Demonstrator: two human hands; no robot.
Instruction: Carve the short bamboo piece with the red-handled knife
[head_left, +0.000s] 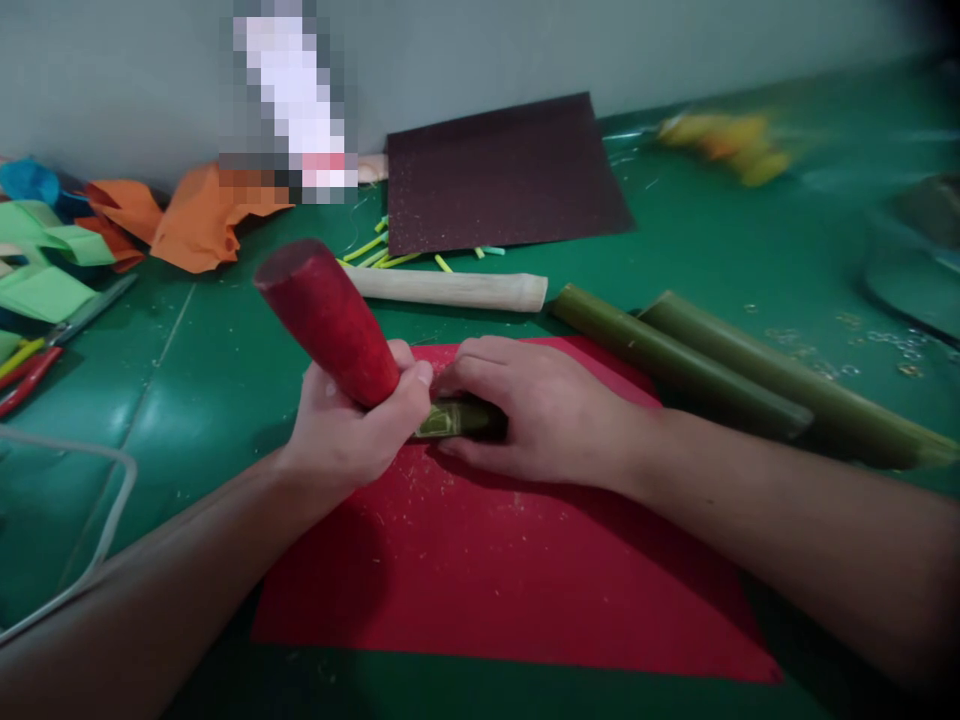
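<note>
My left hand (352, 425) is wrapped around a thick red handle (322, 315) that sticks up and to the left; its working end is hidden under the fingers. My right hand (536, 405) lies closed over a short green bamboo piece (450, 418), pressing it down on a red sheet (487, 570). Only the cut end of the bamboo piece shows between the two hands. Fine pale shavings are scattered on the red sheet around the hands.
Two long green bamboo stalks (720, 375) lie to the right on the green table (225, 350). A pale wooden stick (450, 288) and a dark sheet (502, 170) lie behind. Orange and green paper (187, 220), scissors (52, 345) and a white cable (112, 510) are at left.
</note>
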